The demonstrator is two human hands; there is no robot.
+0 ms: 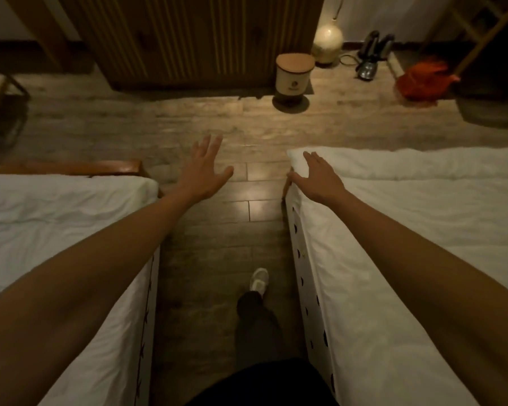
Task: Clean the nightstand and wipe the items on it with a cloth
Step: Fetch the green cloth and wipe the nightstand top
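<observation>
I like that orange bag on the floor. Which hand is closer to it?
Right. The right hand rests on the bed corner, nearer the orange bag; the left hand hovers over the floor, farther away.

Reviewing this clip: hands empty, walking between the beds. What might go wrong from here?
Both hands, left and right, are open and hold no cloth, so wiping cannot start. In the dim light, the lidded bin and the cable on the floor ahead could trip the person.

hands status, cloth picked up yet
Left hand open, empty. Right hand open, over right bed corner. No cloth or nightstand in view. Aisle floor ahead.
</observation>
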